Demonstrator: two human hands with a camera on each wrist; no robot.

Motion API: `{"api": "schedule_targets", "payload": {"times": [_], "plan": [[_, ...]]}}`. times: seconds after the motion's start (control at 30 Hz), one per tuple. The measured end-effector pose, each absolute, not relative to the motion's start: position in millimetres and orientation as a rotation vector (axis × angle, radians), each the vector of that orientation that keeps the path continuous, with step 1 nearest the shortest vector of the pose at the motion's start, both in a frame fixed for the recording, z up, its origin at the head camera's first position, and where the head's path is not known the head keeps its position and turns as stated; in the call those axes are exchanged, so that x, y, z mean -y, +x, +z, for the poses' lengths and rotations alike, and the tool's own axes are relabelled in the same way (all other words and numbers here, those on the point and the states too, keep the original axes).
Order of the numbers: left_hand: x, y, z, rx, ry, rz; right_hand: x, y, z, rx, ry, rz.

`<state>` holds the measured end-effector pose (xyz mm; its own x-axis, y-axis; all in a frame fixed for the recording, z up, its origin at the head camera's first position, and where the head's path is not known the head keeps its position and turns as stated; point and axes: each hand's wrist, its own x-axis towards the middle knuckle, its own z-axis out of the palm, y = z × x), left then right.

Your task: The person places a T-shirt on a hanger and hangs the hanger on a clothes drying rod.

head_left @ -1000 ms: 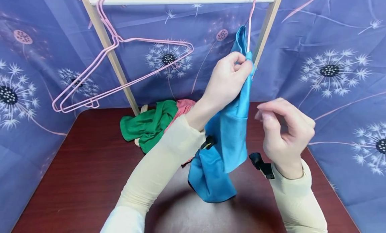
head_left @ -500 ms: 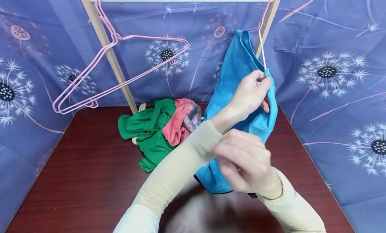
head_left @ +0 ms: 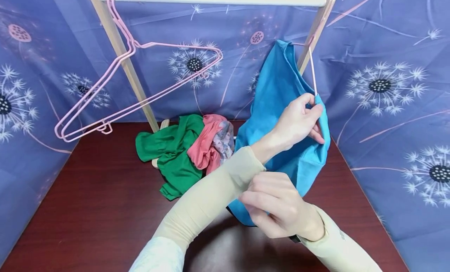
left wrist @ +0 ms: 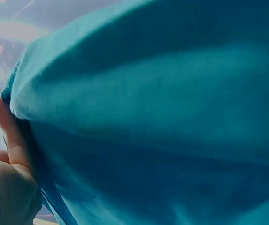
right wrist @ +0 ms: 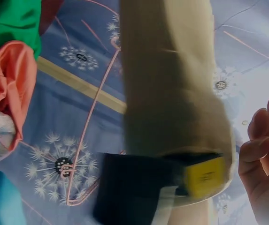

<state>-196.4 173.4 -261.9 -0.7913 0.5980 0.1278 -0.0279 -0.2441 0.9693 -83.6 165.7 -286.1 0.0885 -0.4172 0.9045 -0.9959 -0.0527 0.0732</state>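
Dandelion-print fabric [head_left: 408,119] surrounds the worktop [head_left: 95,201] before us. We see the left hand [head_left: 299,117] pinching the rim of the blue garment [head_left: 275,102] narrowly, thumb against finger, beside the wire of a pink hanger [head_left: 313,70]. Loosely curled, the right hand [head_left: 277,203] holds nothing that we can see. We judge the garment light, soft and floppy, likely to slide on smooth wire, so its edge offers the best hold. It drapes at the right, above the worktop; farther left lie green cloth [head_left: 181,158] and coral cloth [head_left: 204,145].
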Motion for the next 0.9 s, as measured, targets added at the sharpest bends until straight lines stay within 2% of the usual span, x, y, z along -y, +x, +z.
{"api": "schedule_targets", "payload": {"times": [0.2, 0.47, 0.7, 0.9], "plan": [[-165.4, -197.6, -245.8, -1.483, 0.579, 2.192, -160.9, -86.8, -289.9, 1.457, 1.578, 0.959], [-170.5, -189.2, -256.7, -1.412, 0.42, 2.239, -156.4, -90.7, -297.8, 1.41, 1.604, 0.974], [-164.3, -196.5, -274.6, -1.27, 0.52, 2.192, -151.2, -93.8, -304.3, 1.354, 1.542, 1.105], [-139.9, -212.3, -278.9, -1.254, 0.615, 2.078, -150.3, -100.4, -310.4, 1.353, 1.441, 1.181]]}}
